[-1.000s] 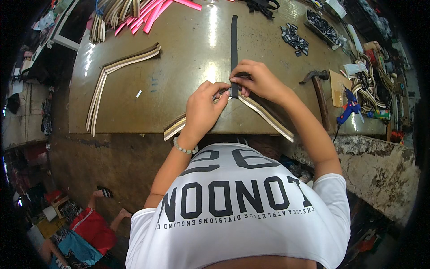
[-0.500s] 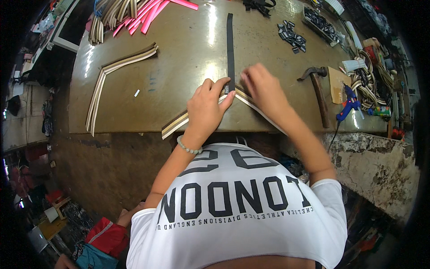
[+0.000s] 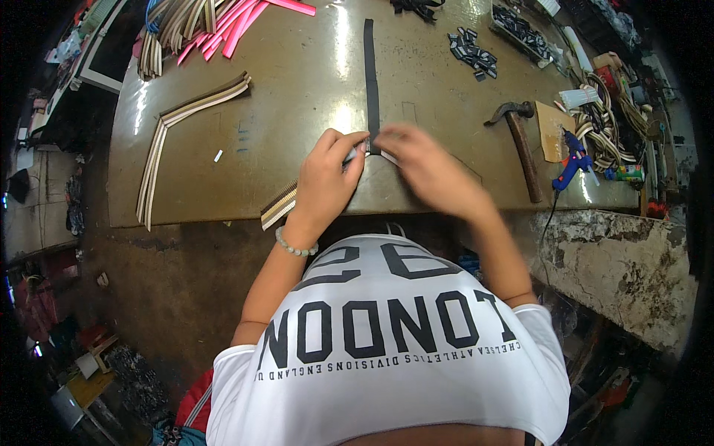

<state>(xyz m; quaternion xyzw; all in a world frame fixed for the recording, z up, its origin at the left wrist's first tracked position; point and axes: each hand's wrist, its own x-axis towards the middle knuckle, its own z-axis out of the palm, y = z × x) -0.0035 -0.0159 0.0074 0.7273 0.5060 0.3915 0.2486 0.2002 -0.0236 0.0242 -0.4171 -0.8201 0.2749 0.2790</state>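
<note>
A striped strap (image 3: 280, 205) in brown, tan and white lies bent near the table's front edge. Its middle is under my fingers, and my right hand and forearm hide most of its right part. From that bend a flat black strap (image 3: 372, 82) runs straight away from me. My left hand (image 3: 327, 175) pinches the striped strap where the two meet, thumb against fingers. A small greyish piece shows between those fingers, too covered to name. Just right of the joint is my right hand (image 3: 428, 167), smeared by motion, its fingertips close to the black strap.
Another bent striped strap (image 3: 158, 156) lies left. Striped straps (image 3: 186, 26) and pink strips (image 3: 242, 22) fill the far left. Small black pieces (image 3: 473, 53) lie far right. A hammer (image 3: 524, 152) and blue glue gun (image 3: 571, 162) with a cord sit right, beside coiled straps (image 3: 602, 123).
My right hand has moved in from the right toward the joint, covering the strap's right arm. The whole view has shifted slightly. My left hand keeps its pinch.
</note>
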